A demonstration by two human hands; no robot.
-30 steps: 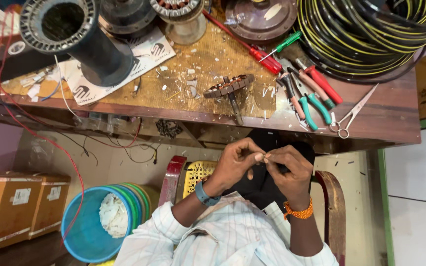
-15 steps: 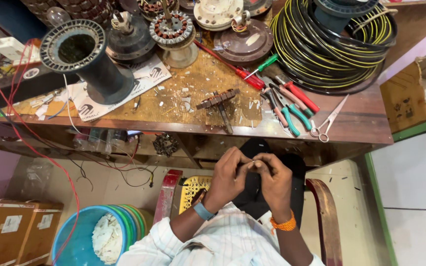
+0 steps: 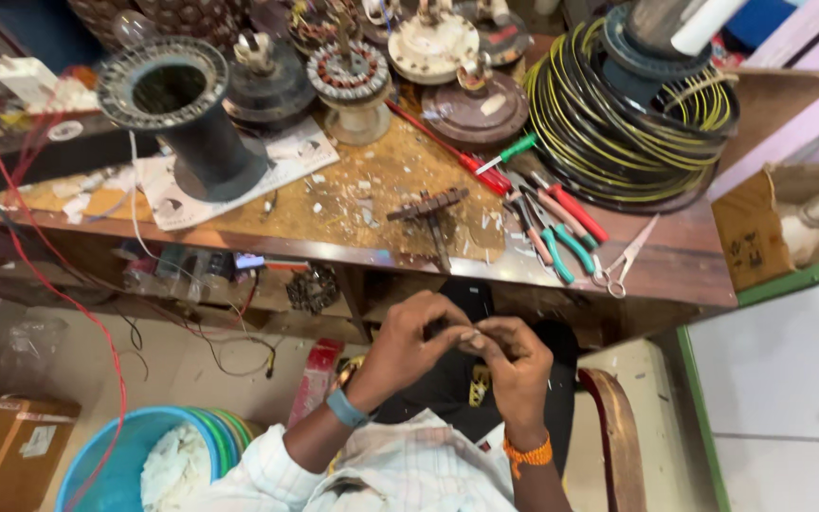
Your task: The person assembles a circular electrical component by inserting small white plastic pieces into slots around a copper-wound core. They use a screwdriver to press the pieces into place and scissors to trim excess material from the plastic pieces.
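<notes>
My left hand (image 3: 408, 343), with a blue wristband, and my right hand (image 3: 516, 368), with an orange band, meet fingertip to fingertip over my lap, below the workbench edge. Both pinch one small thin piece (image 3: 467, 338) between thumbs and fingers; it is too small to tell what it is. Under my hands a black object (image 3: 443, 393) lies in my lap. Nearest on the wooden workbench (image 3: 353, 194) is a rusty toothed metal part (image 3: 428, 210).
The bench carries a black spool (image 3: 191, 123), motor parts (image 3: 348, 76), a yellow-and-black wire coil (image 3: 618, 133), screwdrivers (image 3: 452, 152), pliers (image 3: 552, 228) and scissors (image 3: 623, 256). Stacked blue tubs (image 3: 135, 455) and a cardboard box (image 3: 2, 446) stand on the floor at left. A chair arm (image 3: 618, 436) curves at right.
My hands stay together on the small piece, shifting slightly left in view. The view has tilted up, showing more of the bench's far side.
</notes>
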